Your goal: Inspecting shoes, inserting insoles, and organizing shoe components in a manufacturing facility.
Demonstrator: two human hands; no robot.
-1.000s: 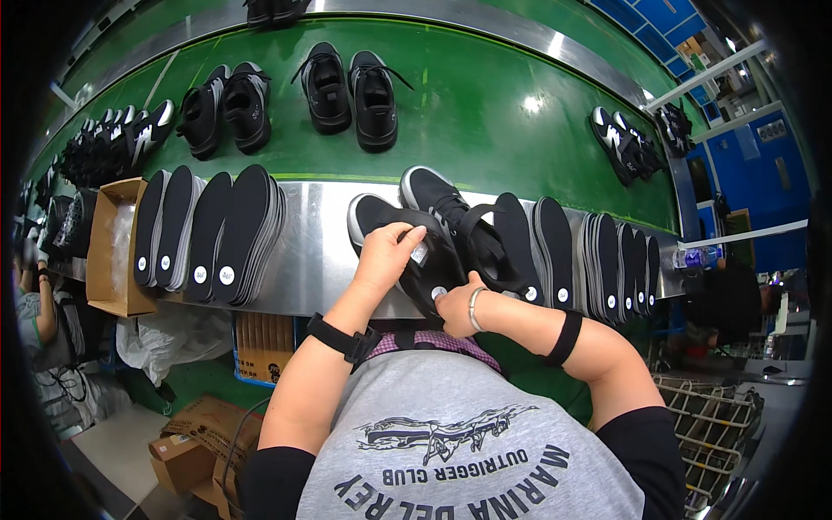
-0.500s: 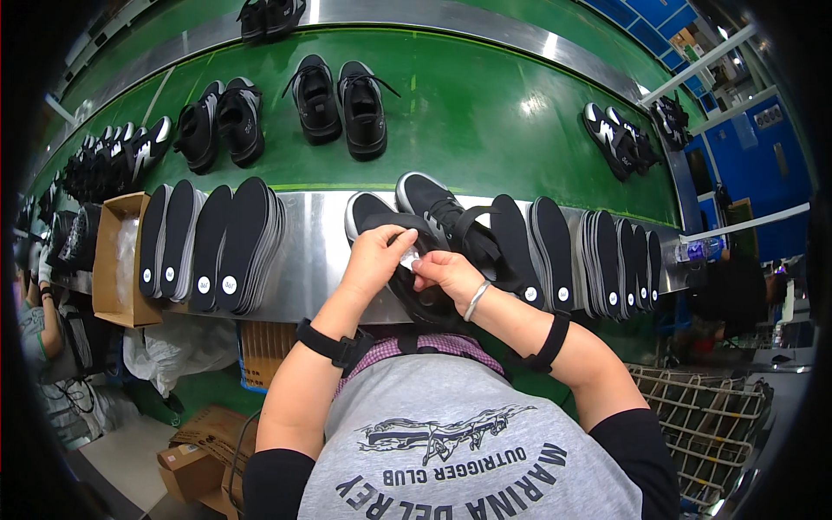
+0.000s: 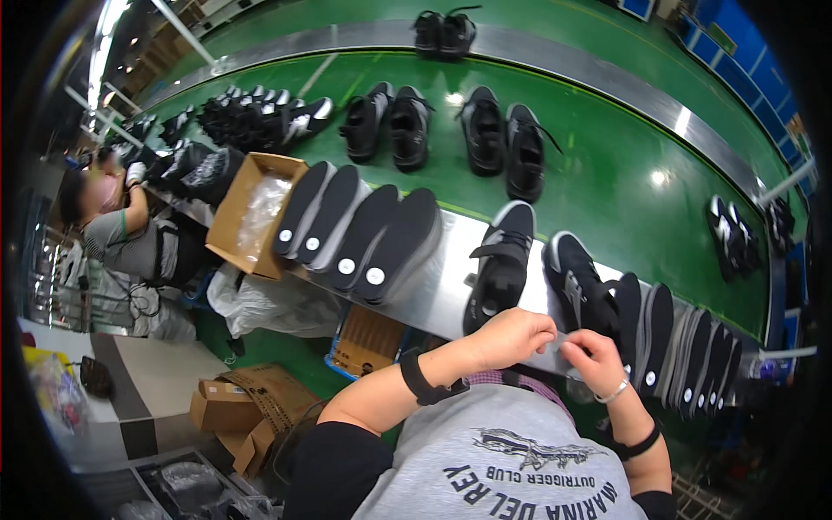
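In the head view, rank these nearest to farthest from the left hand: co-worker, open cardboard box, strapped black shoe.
From the left hand:
1. Strapped black shoe: just ahead.
2. Open cardboard box: off to the left.
3. Co-worker: far left.

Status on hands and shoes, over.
Left hand and right hand pinching small pale piece, kind unclear. Left shoe, right shoe on metal bench. Insole stack close beside right shoe.
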